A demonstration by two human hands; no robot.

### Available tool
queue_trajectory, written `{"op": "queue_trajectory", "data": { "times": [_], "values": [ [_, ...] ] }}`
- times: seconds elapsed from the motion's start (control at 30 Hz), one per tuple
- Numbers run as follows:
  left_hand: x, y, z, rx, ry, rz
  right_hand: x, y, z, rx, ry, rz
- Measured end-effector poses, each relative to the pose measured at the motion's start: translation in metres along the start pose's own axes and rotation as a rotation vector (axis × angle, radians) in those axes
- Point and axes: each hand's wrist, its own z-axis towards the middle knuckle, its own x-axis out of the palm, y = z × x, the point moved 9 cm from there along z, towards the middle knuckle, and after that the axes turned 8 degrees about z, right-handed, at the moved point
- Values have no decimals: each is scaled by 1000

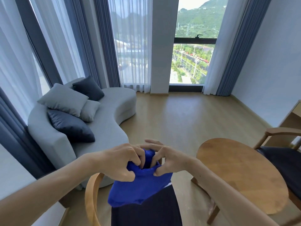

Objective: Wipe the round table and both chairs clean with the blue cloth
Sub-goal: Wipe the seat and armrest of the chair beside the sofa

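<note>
Both of my hands hold the blue cloth (138, 188) in the air at the bottom centre. My left hand (123, 160) grips its upper left part with curled fingers. My right hand (167, 160) pinches its upper right edge. The cloth hangs bunched over a wooden chair (91, 198) with a dark seat (146, 214) right below me. The round wooden table (241, 175) stands to the right of my hands, bare on top. A second wooden chair (283, 134) with a dark seat stands behind the table at the right edge.
A curved grey sofa (104, 128) with several grey and dark cushions fills the left side under curtained windows. Wooden floor (179, 116) stretches ahead to a tall window. A wooden desk corner (293, 111) shows at the far right.
</note>
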Motion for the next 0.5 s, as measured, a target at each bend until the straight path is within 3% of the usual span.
{"op": "queue_trajectory", "data": {
  "times": [0.2, 0.5],
  "values": [
    [13, 14, -14, -63, 131, 85, 20, 9, -6, 80, 119, -17],
    [9, 27, -26, -134, 26, 163, 15, 11, -15, 6, 77, -272]
  ]
}}
